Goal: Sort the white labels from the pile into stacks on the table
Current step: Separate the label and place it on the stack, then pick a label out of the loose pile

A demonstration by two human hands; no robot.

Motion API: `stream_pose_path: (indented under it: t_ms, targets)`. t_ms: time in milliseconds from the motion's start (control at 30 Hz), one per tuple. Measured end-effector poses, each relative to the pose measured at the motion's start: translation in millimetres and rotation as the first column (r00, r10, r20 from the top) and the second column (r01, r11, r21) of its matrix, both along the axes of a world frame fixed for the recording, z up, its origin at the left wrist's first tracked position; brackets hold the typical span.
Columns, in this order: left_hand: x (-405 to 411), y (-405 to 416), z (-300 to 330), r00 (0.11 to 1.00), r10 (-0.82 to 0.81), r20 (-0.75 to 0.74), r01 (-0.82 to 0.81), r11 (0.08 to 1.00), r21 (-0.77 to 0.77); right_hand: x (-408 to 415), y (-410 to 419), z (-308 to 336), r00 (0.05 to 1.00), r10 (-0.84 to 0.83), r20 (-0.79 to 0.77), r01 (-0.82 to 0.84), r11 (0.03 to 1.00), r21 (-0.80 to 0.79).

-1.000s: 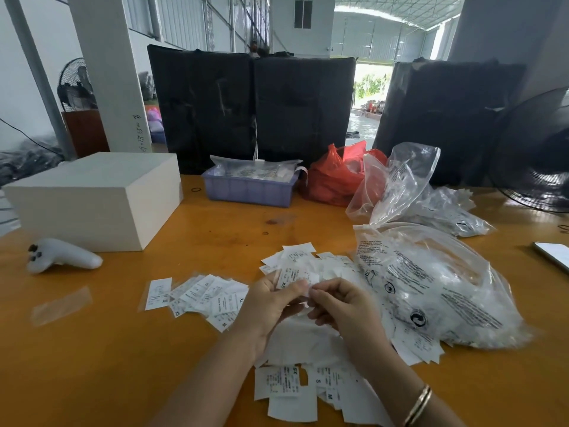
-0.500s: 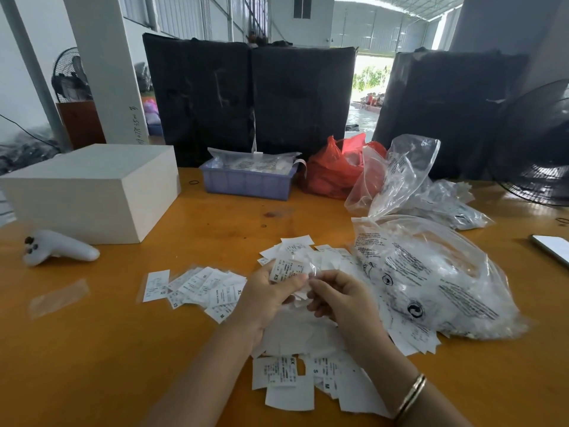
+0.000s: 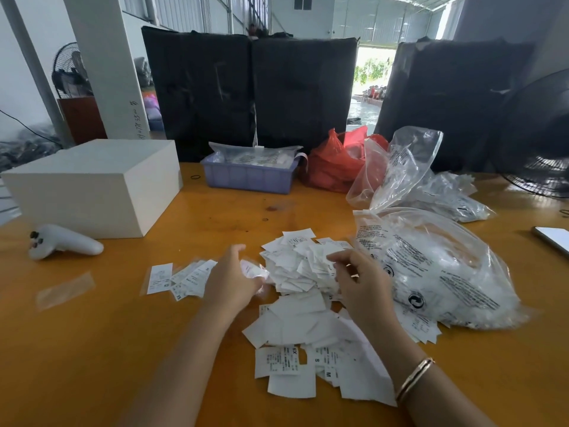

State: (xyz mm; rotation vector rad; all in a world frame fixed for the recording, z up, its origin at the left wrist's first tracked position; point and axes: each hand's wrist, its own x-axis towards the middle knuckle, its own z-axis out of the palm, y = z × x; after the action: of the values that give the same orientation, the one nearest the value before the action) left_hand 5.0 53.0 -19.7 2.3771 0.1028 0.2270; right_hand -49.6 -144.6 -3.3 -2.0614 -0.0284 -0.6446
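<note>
Hands apart over an orange table [image 3: 123, 349]. Left hand [image 3: 231, 280] pinches one blurred white label [image 3: 254, 269] beside the loose pile of white labels [image 3: 303, 266]. Right hand [image 3: 358, 278], fingers curled, reaches into that pile; whether it grips a label cannot be told. Left of the pile lies a fanned stack [image 3: 184, 277]; right of it, a clear plastic bag [image 3: 437, 266].

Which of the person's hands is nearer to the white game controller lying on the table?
Left. The left hand is over the spread labels, with bare table between it and the controller further left. The right hand is on the central label pile, further away.
</note>
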Motion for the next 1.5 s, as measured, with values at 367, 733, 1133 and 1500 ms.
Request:
stream_pose_path:
  t_ms: [367, 733, 1133, 1500]
  targets:
    - [-10, -15, -2, 0.895, -0.252, 0.369, 0.121, 0.932, 0.342, -2, -4, 1, 0.964, -0.072, 0.257, 0.196, 0.846, -0.495]
    - [-16, -33, -16, 0.827, -0.492, 0.273, 0.354, 0.832, 0.427, 19, -48, 6, 0.874, -0.450, -0.184, 0.336, 0.833, -0.440]
    - [-15, -33, -16, 0.826, -0.501, 0.259, 0.367, 0.826, 0.427, 28, -65, 10, 0.800, -0.480, -0.360, 0.272, 0.825, -0.495]
    - [-17, -33, -12, 0.832, -0.500, 0.239, 0.381, 0.829, 0.409, 23, -66, 5, 0.867, -0.497, -0.032, 0.423, 0.768, -0.480]
